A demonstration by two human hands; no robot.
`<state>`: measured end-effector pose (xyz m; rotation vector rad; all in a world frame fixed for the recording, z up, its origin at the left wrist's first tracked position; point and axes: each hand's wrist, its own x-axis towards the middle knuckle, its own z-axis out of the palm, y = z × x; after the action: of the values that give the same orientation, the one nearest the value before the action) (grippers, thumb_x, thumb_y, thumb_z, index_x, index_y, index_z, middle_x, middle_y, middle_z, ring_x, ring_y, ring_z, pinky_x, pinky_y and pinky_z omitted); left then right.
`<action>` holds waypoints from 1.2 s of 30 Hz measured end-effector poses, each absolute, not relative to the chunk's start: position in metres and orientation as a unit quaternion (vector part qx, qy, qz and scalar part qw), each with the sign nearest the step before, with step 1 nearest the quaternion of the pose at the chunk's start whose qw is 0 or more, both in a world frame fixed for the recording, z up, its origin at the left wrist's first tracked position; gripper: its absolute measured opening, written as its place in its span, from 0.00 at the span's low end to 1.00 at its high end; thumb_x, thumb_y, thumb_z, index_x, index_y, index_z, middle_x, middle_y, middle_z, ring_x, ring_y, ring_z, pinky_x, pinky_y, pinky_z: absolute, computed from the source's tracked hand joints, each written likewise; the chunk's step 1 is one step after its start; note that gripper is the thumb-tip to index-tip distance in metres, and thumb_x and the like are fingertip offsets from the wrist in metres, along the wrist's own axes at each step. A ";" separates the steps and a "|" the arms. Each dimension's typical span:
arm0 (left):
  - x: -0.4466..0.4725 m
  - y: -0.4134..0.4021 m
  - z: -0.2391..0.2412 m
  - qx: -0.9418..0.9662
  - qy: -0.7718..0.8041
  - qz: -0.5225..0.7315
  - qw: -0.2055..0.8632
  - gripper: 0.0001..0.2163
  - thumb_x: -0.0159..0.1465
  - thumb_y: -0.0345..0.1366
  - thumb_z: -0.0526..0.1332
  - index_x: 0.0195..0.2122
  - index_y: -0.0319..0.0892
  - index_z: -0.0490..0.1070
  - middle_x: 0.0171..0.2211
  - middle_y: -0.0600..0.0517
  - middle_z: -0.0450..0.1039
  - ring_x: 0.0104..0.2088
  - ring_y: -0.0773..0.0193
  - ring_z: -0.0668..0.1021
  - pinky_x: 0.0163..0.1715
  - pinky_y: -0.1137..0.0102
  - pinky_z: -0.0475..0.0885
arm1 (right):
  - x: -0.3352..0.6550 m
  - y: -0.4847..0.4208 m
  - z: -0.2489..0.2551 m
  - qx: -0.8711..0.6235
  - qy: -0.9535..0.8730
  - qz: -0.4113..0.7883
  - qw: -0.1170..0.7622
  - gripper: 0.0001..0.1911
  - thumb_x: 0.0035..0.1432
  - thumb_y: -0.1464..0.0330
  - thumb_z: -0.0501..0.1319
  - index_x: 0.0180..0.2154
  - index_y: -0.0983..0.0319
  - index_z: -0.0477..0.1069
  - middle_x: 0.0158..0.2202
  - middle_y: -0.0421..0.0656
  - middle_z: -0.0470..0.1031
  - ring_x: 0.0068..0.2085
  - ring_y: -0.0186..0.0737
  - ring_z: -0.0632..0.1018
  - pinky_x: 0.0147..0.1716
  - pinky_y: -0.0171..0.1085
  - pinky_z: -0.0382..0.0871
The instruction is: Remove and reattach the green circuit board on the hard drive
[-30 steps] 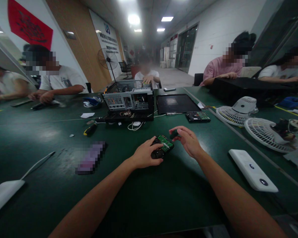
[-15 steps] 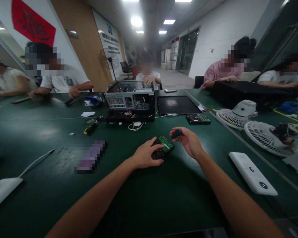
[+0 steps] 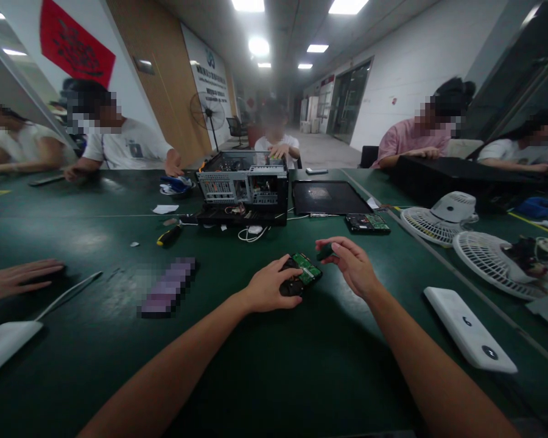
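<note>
My left hand (image 3: 268, 286) is closed over a black hard drive (image 3: 301, 275) with a green circuit board on top, pressing it to the green table (image 3: 265, 365). My right hand (image 3: 351, 264) hovers just right of the drive, thumb and fingers pinched on a small dark green piece (image 3: 325, 250).
An open computer case (image 3: 243, 185) stands behind the drive, with a black side panel (image 3: 329, 198), a second drive (image 3: 368, 223) and a yellow-handled screwdriver (image 3: 168, 235) nearby. White fan parts (image 3: 442, 216) and a white device (image 3: 468, 328) lie right. Several people sit around; someone's hand (image 3: 18, 280) rests at left.
My right hand has dropped slightly toward the drive with the small piece. Another person's hand has appeared on the table at far left. The view tilted down a little.
</note>
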<state>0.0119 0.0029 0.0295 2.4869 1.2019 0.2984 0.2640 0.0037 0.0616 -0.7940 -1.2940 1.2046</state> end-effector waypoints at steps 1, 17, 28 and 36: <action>0.012 0.003 0.030 0.881 0.424 0.105 0.183 0.36 0.57 0.60 0.67 0.65 0.58 0.65 0.75 0.51 0.42 0.70 0.42 0.59 0.66 0.51 0.59 | 0.264 0.004 0.062 -0.336 -0.547 0.518 0.566 0.11 0.62 0.59 0.65 0.42 0.56 0.77 0.49 0.47 0.79 0.50 0.47 0.77 0.40 0.44 0.75; 0.011 0.004 0.029 0.881 0.425 0.101 0.183 0.36 0.57 0.61 0.66 0.66 0.58 0.64 0.75 0.51 0.42 0.69 0.42 0.59 0.65 0.51 0.60 | 0.268 0.004 0.061 -0.325 -0.535 0.545 0.558 0.13 0.65 0.59 0.60 0.42 0.59 0.79 0.44 0.49 0.79 0.47 0.46 0.78 0.38 0.42 0.75; 0.012 0.003 0.029 0.877 0.429 0.102 0.190 0.36 0.56 0.60 0.67 0.66 0.59 0.64 0.75 0.53 0.41 0.69 0.41 0.60 0.65 0.50 0.60 | 0.261 0.001 0.061 -0.355 -0.559 0.494 0.563 0.13 0.62 0.59 0.65 0.45 0.56 0.80 0.43 0.46 0.78 0.44 0.43 0.76 0.36 0.40 0.73; 0.011 0.003 0.028 0.880 0.424 0.108 0.184 0.36 0.57 0.60 0.66 0.65 0.58 0.65 0.75 0.52 0.42 0.69 0.41 0.60 0.65 0.51 0.61 | 0.260 0.004 0.058 -0.317 -0.529 0.534 0.578 0.12 0.65 0.57 0.62 0.44 0.56 0.76 0.45 0.47 0.79 0.48 0.46 0.78 0.43 0.46 0.76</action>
<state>0.0110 0.0034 0.0283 2.4810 1.1966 0.3043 0.2599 0.0039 0.0580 -0.7406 -1.2378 1.2500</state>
